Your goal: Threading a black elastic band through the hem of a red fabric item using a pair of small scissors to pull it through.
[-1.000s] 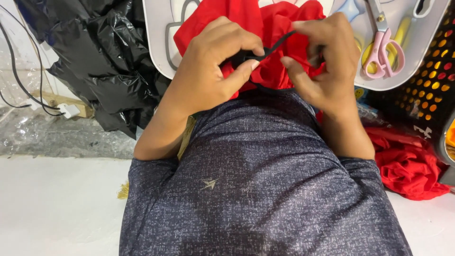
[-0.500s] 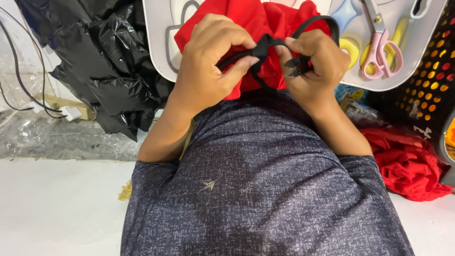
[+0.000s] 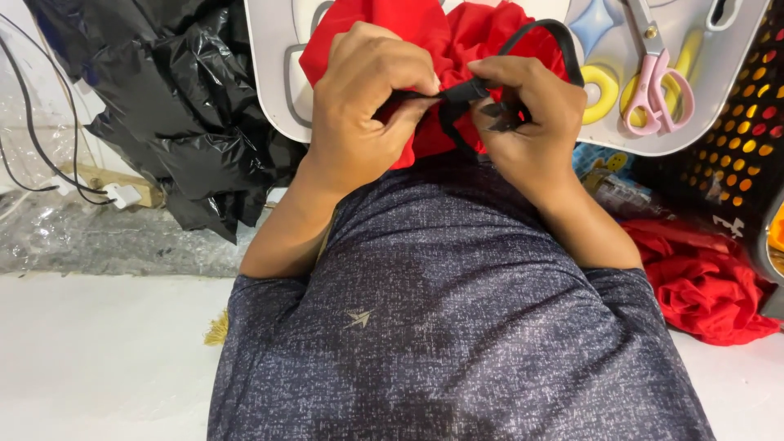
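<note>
A black strap [image 3: 545, 37] is held between both hands just above the chest of a person in a speckled grey shirt [image 3: 457, 327]. The left hand [image 3: 367, 98] is closed in a tight pinch, with thumb and fingers pressed on a flat stretch of the strap, and the right hand [image 3: 531, 114] is closed on the strap's other part, where a small dark piece is gripped against the palm. From the right hand the strap is looped up and over the far side of a bunched red cloth [image 3: 441, 41], which is pressed behind both hands. The cloth is laid on a white tray [image 3: 273, 73] at the far side, where pink-handled scissors [image 3: 657, 73] and a yellow ring [image 3: 600, 90] are kept to the right. A crumpled black plastic bag [image 3: 175, 106] is seen at the far left, with a thin black cable [image 3: 33, 155] beside it. More red fabric [image 3: 706, 278] is heaped at the right, beneath a black perforated basket [image 3: 731, 139].
</note>
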